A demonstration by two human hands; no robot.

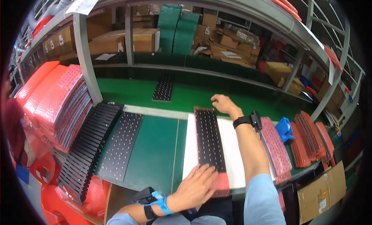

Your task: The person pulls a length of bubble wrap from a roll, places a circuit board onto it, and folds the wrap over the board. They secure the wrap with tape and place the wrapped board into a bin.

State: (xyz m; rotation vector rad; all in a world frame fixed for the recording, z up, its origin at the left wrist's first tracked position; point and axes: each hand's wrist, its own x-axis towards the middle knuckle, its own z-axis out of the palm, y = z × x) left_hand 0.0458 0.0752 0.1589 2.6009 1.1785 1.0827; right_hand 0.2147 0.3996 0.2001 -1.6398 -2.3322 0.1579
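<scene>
Black and dotted with rows of white, a narrow panel (pixel 209 141) is lying lengthwise in front of me, red bubble wrap (pixel 222 181) showing at its edges and a white sheet (pixel 235 163) spreading beneath, probably so the panel is being cushioned from the tabletop (pixel 157 147). My left grip (pixel 197 183) is resting flat over its near end, fingers slightly spread and pinching nothing, where panel and wrap are meeting; I am likely bracing both against sliding. My right grip (pixel 225 104) is hanging just beside the panel's far right corner, fingers curling; I cannot tell whether they are pressing together or pinching anything. A blue tape dispenser (pixel 285 130) and a pink bubble-wrap stack (pixel 276 149) are sitting rightward, perhaps for easy reach, while a second dotted panel (pixel 122 145) is lying leftward beside a black slotted rack (pixel 90 147).
</scene>
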